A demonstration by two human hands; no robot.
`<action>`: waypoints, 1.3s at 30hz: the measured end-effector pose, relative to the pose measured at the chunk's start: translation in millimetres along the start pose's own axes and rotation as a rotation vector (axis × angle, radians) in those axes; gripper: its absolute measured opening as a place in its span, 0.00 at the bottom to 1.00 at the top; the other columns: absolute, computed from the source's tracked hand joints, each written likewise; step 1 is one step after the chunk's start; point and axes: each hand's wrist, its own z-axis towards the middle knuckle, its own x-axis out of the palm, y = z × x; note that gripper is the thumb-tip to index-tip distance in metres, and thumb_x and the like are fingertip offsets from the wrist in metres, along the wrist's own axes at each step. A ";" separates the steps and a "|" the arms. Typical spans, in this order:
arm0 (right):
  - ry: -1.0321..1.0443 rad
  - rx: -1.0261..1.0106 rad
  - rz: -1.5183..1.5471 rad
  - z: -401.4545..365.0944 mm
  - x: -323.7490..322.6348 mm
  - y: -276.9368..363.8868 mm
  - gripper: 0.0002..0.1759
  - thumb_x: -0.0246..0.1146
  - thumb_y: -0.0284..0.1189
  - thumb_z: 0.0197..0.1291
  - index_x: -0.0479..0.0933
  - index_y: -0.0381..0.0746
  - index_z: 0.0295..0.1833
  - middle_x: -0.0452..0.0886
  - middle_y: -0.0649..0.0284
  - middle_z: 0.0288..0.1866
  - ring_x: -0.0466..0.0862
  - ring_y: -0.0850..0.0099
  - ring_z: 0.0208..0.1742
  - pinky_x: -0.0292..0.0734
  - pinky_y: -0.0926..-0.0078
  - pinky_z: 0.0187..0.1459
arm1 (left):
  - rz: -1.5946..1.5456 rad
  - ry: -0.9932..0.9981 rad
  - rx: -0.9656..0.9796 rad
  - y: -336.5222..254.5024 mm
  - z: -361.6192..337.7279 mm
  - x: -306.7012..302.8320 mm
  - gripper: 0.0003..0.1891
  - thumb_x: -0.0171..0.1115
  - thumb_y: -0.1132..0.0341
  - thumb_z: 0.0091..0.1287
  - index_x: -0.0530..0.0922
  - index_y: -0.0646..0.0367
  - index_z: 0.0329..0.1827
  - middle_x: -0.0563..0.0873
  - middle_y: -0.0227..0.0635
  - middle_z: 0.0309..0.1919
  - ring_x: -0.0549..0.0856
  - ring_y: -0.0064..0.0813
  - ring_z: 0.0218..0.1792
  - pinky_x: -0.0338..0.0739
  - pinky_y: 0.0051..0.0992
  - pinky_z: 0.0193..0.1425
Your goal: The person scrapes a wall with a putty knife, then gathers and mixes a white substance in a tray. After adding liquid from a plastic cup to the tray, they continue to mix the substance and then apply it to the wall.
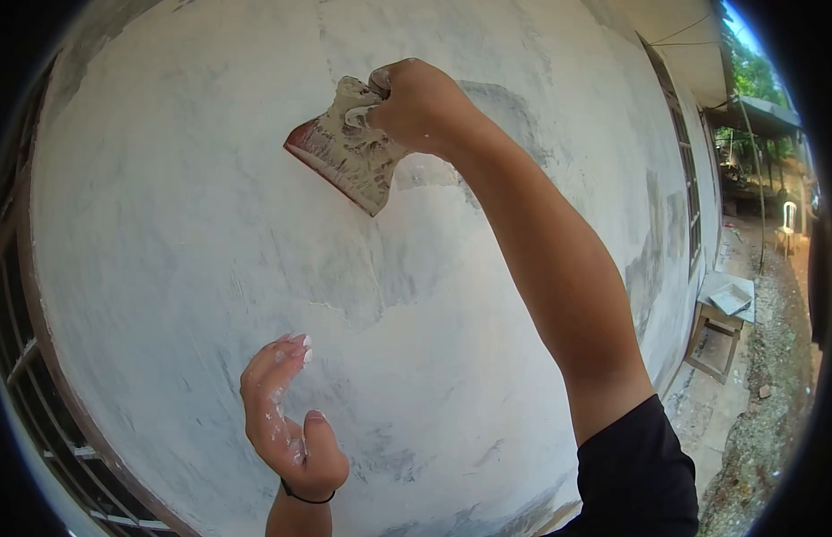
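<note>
My right hand grips a wide putty knife high on the wall, its fingers wrapped around the handle. Pale putty smears cover the blade, and its reddish-brown edge points down and to the left, at or close to the wall surface. The wall is whitish with grey patches and uneven putty layers. Lower down, my left hand is raised before the wall with curved fingers and thumb apart, holding nothing. White putty sticks to its fingertips and palm, and a dark band circles the wrist.
A barred window borders the wall at the left. Farther along on the right are another window, a wooden stool with a light tray on top, a gravel path and a distant white chair.
</note>
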 end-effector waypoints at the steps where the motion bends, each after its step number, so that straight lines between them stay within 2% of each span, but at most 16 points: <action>1: 0.004 -0.001 -0.006 5.4 5.0 -8.8 0.20 0.63 0.29 0.49 0.77 0.31 0.48 0.81 0.50 0.41 0.82 0.60 0.40 0.76 0.69 0.43 | -0.007 -0.004 0.004 0.9 -0.4 -0.7 0.27 0.41 0.77 0.40 0.73 0.71 0.49 0.79 0.52 0.48 0.77 0.46 0.54 0.68 0.43 0.63; 4: -0.059 0.031 0.060 24.7 9.4 -19.8 0.22 0.64 0.28 0.47 0.77 0.34 0.51 0.82 0.51 0.44 0.82 0.61 0.43 0.75 0.68 0.46 | -0.004 0.005 -0.005 1.4 -2.7 -1.6 0.27 0.41 0.77 0.40 0.73 0.71 0.48 0.79 0.52 0.48 0.77 0.46 0.54 0.69 0.43 0.62; 6: -0.084 0.009 -0.041 39.9 6.3 -20.4 0.25 0.64 0.28 0.47 0.77 0.36 0.54 0.82 0.52 0.44 0.82 0.62 0.43 0.76 0.68 0.46 | 0.009 0.024 -0.015 1.9 -3.9 -4.1 0.27 0.42 0.77 0.40 0.73 0.70 0.48 0.79 0.52 0.48 0.77 0.46 0.54 0.69 0.43 0.62; 7: -0.089 -0.038 -0.138 51.5 4.7 -21.5 0.25 0.64 0.29 0.46 0.77 0.36 0.54 0.82 0.52 0.41 0.82 0.62 0.42 0.76 0.68 0.45 | 0.020 0.030 -0.015 2.2 -4.8 -5.6 0.27 0.42 0.76 0.40 0.73 0.70 0.48 0.79 0.52 0.47 0.77 0.46 0.54 0.69 0.43 0.62; 10: -0.122 -0.120 -0.091 48.0 -10.1 -5.9 0.24 0.64 0.29 0.46 0.77 0.37 0.53 0.83 0.52 0.40 0.83 0.62 0.41 0.77 0.68 0.44 | 0.032 0.023 -0.024 3.0 -7.8 -8.7 0.27 0.43 0.76 0.40 0.73 0.70 0.48 0.79 0.52 0.47 0.78 0.45 0.53 0.69 0.42 0.61; 12: -0.209 -0.159 -0.086 42.5 -7.2 -2.0 0.21 0.63 0.29 0.46 0.78 0.35 0.48 0.83 0.52 0.39 0.82 0.60 0.38 0.77 0.68 0.41 | 0.037 0.007 -0.033 4.1 -11.6 -11.4 0.27 0.43 0.76 0.40 0.73 0.70 0.48 0.79 0.52 0.47 0.78 0.45 0.53 0.70 0.42 0.61; 13: -0.327 -0.259 -0.162 38.6 -4.6 -1.5 0.15 0.63 0.30 0.47 0.80 0.38 0.42 0.83 0.51 0.37 0.83 0.55 0.39 0.78 0.64 0.43 | 0.039 0.010 -0.043 5.3 -14.4 -12.0 0.27 0.43 0.76 0.41 0.73 0.70 0.48 0.79 0.52 0.47 0.78 0.45 0.53 0.69 0.42 0.61; 14: -0.446 -0.356 -0.236 32.0 -0.6 -1.4 0.09 0.63 0.32 0.49 0.82 0.41 0.36 0.84 0.50 0.36 0.83 0.50 0.40 0.78 0.59 0.45 | 0.041 0.016 -0.052 6.3 -17.1 -12.8 0.27 0.43 0.76 0.41 0.73 0.70 0.49 0.79 0.52 0.48 0.78 0.45 0.53 0.69 0.42 0.62; 16: -0.543 -0.426 -0.267 1.5 17.0 -6.0 0.16 0.62 0.27 0.45 0.77 0.34 0.42 0.81 0.53 0.34 0.81 0.59 0.34 0.76 0.68 0.37 | 0.025 0.011 -0.074 8.2 -24.2 -11.2 0.27 0.44 0.75 0.41 0.73 0.70 0.49 0.79 0.52 0.48 0.78 0.45 0.53 0.69 0.42 0.62; 20: -0.550 -0.491 -0.081 -95.0 45.5 -15.7 0.12 0.63 0.21 0.38 0.74 0.35 0.33 0.76 0.56 0.27 0.78 0.60 0.30 0.74 0.70 0.29 | -0.054 0.028 -0.162 7.6 -48.2 -4.8 0.25 0.46 0.74 0.44 0.73 0.70 0.50 0.79 0.52 0.48 0.77 0.45 0.53 0.68 0.43 0.62; 26: -0.033 0.068 0.534 -241.3 78.5 -69.5 0.06 0.64 0.21 0.46 0.77 0.32 0.32 0.77 0.60 0.26 0.77 0.75 0.24 0.70 0.78 0.28 | -0.145 0.053 -0.387 -6.7 -93.6 10.4 0.20 0.48 0.74 0.48 0.75 0.69 0.46 0.81 0.49 0.45 0.77 0.44 0.52 0.70 0.39 0.58; 27: -0.016 0.101 0.531 -260.5 89.4 -77.9 0.06 0.64 0.21 0.46 0.77 0.32 0.32 0.77 0.60 0.26 0.77 0.75 0.24 0.70 0.78 0.28 | -0.152 0.074 -0.417 -10.0 -99.9 13.6 0.20 0.48 0.74 0.48 0.75 0.69 0.46 0.81 0.49 0.45 0.77 0.44 0.52 0.70 0.39 0.58; 29: 0.010 0.451 0.816 -293.9 108.5 -95.9 0.06 0.63 0.20 0.47 0.76 0.31 0.34 0.80 0.62 0.29 0.77 0.79 0.28 0.72 0.79 0.30 | -0.254 0.010 -0.486 -15.5 -110.8 23.0 0.17 0.49 0.72 0.53 0.75 0.69 0.45 0.81 0.49 0.45 0.77 0.45 0.52 0.71 0.40 0.58; 30: 0.015 0.502 0.810 -307.7 114.7 -104.7 0.06 0.63 0.20 0.47 0.76 0.31 0.34 0.80 0.62 0.29 0.77 0.79 0.28 0.72 0.79 0.30 | -0.266 0.044 -0.521 -17.1 -116.4 27.8 0.17 0.49 0.72 0.53 0.75 0.69 0.45 0.81 0.49 0.45 0.77 0.45 0.52 0.71 0.40 0.58; 33: 0.046 0.933 1.091 -348.7 120.0 -130.6 0.07 0.61 0.19 0.54 0.76 0.30 0.40 0.81 0.62 0.34 0.80 0.78 0.34 0.76 0.80 0.37 | -0.335 0.137 -0.550 -18.2 -135.0 46.3 0.16 0.49 0.71 0.55 0.74 0.68 0.45 0.80 0.50 0.45 0.77 0.46 0.52 0.72 0.42 0.57; 39: -0.193 1.226 1.191 -416.8 80.7 -187.5 0.08 0.62 0.21 0.57 0.76 0.30 0.42 0.82 0.58 0.37 0.82 0.73 0.37 0.78 0.76 0.42 | -0.540 0.338 -0.583 -37.5 -174.0 117.1 0.15 0.49 0.71 0.56 0.74 0.65 0.47 0.80 0.50 0.45 0.78 0.47 0.51 0.72 0.43 0.57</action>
